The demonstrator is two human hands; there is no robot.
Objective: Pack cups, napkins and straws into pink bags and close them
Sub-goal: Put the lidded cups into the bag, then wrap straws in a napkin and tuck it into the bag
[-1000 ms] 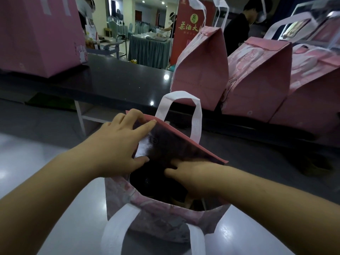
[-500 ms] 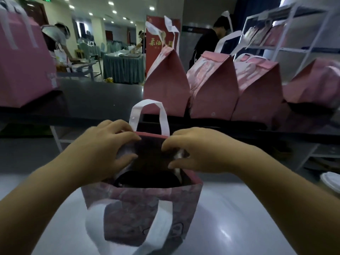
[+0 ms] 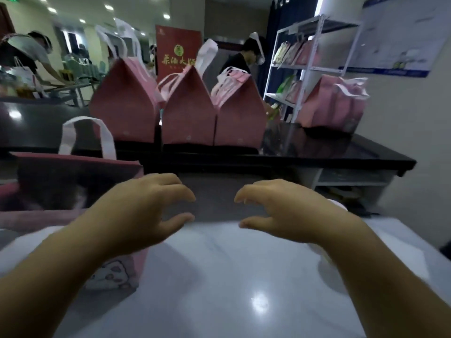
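Probably the open pink bag (image 3: 73, 181), standing on the white table (image 3: 219, 276) partly behind the left hand (image 3: 136, 211), closes best when both rims are pinched together evenly, but now this hand and the right hand (image 3: 288, 211) hover over the table, fingers (image 3: 180, 191) loosely curled, holding nothing.

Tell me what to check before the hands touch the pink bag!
1. Left hand free: ok, it holds nothing.
2. Right hand free: ok, it holds nothing.
3. Open pink fabric bag with white handles within reach: ok, it stands beside the left arm.
4. Bag top closed: not ok, it gapes open.
5. Everything packed inside: cannot tell, the inside is dark and blurred.
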